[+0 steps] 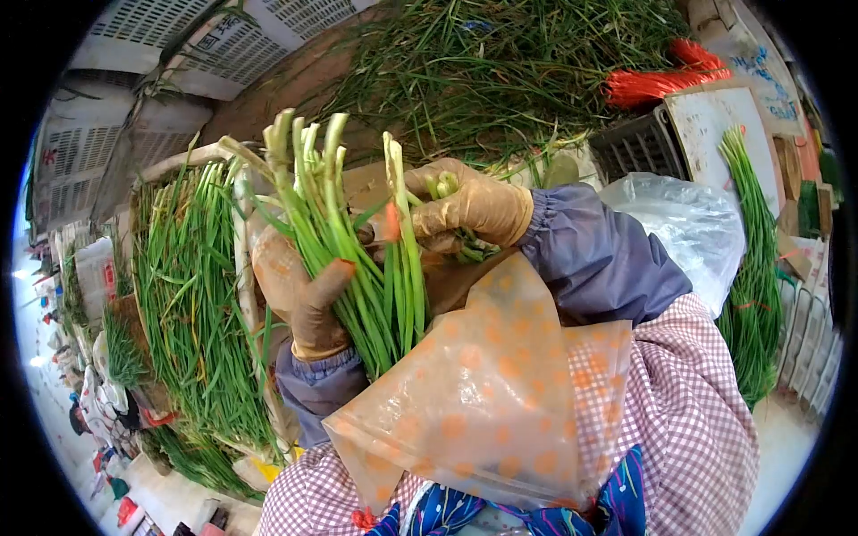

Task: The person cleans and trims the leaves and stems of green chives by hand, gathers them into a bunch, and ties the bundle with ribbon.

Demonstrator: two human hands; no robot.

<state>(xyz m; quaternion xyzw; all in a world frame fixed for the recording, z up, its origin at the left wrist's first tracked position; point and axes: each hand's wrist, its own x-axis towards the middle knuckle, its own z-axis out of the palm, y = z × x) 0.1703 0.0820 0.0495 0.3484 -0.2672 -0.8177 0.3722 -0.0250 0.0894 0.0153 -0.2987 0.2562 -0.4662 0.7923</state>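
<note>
My left hand (308,299), in a stained brown glove, is wrapped round a bunch of garlic chives (344,232), thumb across the front. The pale stem ends point up and the green leaves run down toward my lap. My right hand (469,214), gloved alike, is curled beside the bunch, with a few short stem ends (442,185) showing between its fingers. A couple of stalks (402,214) stand upright between both hands. A translucent orange-dotted plastic apron (474,384) covers my lap below them.
Loose chives (500,71) are heaped ahead. At left a crate (246,268) holds more chives. To the right are red plastic ties (661,80), a dark crate (635,147), a clear plastic bag (684,223) and a long tied bundle (751,277). White crates (268,31) stand at upper left.
</note>
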